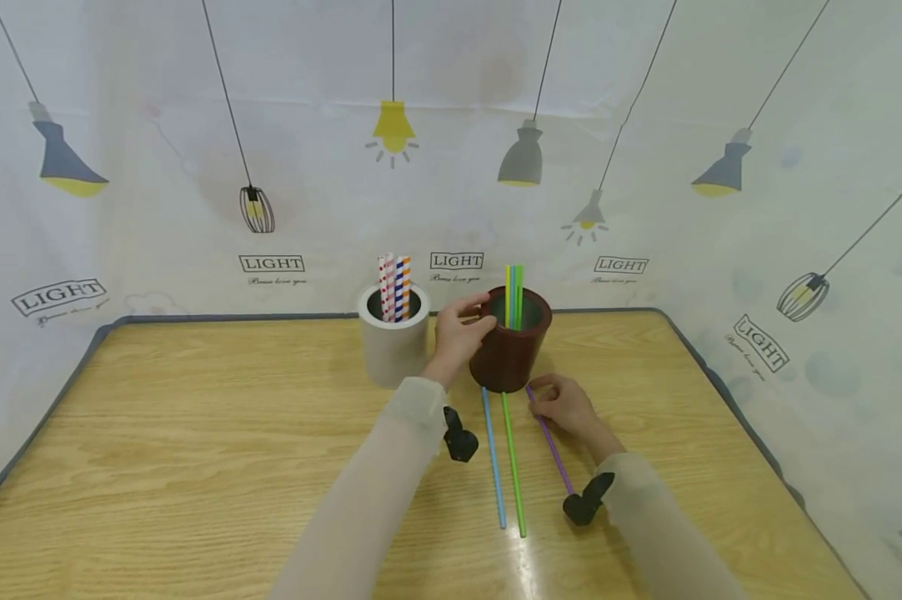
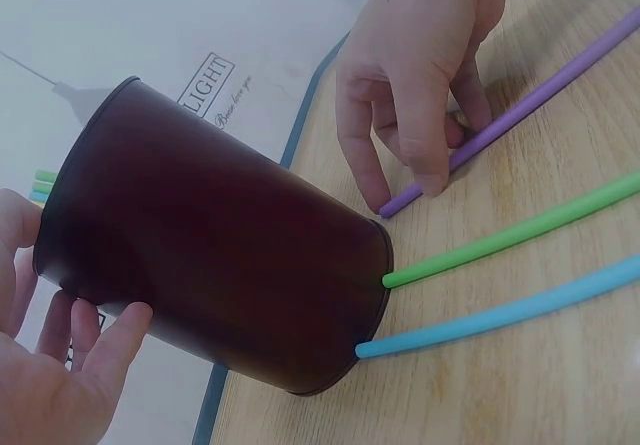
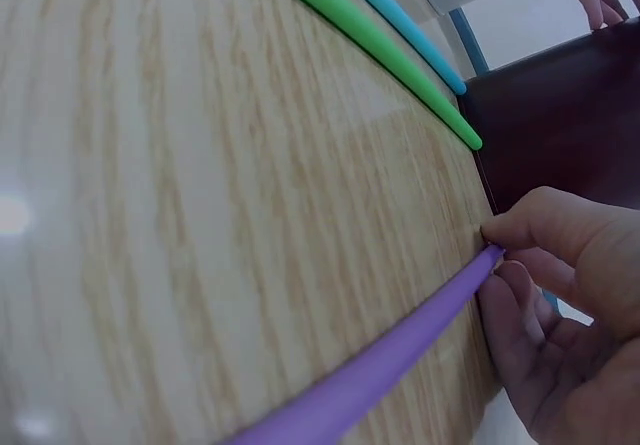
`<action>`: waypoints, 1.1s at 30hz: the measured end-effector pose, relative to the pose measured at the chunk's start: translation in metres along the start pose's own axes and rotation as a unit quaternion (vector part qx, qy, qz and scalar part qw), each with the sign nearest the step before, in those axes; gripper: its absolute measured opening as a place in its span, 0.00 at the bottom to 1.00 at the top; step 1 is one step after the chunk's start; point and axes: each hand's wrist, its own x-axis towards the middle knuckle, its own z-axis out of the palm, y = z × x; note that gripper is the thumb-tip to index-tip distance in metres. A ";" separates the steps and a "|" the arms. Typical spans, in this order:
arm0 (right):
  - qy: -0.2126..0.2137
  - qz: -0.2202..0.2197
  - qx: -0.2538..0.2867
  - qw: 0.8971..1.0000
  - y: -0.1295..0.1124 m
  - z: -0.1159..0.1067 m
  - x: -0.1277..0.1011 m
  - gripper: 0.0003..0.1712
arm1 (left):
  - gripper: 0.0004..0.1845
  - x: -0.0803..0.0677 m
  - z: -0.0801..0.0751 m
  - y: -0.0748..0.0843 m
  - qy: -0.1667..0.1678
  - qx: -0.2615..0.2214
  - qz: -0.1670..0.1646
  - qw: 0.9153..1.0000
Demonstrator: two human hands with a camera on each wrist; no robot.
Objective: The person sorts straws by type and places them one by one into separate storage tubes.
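My left hand (image 1: 460,337) holds the rim of a dark brown-red cup (image 1: 505,358), its thumb against the outer wall in the left wrist view. Yellow, blue and green straws (image 1: 519,292) stand upright inside this cup. Just in front of the cup's right side, my right hand (image 1: 568,410) pinches the far end of a purple straw (image 3: 400,355) between thumb and fingers. That straw lies along the table. To its left lie a green straw (image 2: 520,227) and a light blue straw (image 2: 500,313), their far ends at the cup's base.
Left of the brown-red cup stands a white cup (image 1: 394,358) holding several patterned straws (image 1: 402,287). Both are on a wood-grain table (image 1: 218,450). Behind the table's dark edge hangs a pale sheet (image 1: 323,183) printed with lamps.
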 end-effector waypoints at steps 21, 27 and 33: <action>0.009 -0.013 0.058 0.998 0.003 -0.004 -0.001 0.18 | 0.20 0.000 0.001 0.000 -0.001 -0.004 -0.011 1.000; 0.014 -0.021 0.041 0.999 -0.003 -0.015 -0.001 0.19 | 0.20 0.000 0.001 0.000 0.000 0.002 -0.008 1.000; 0.015 -0.018 0.075 0.997 -0.014 -0.028 0.000 0.22 | 0.20 0.000 0.001 0.000 0.005 0.001 -0.004 1.000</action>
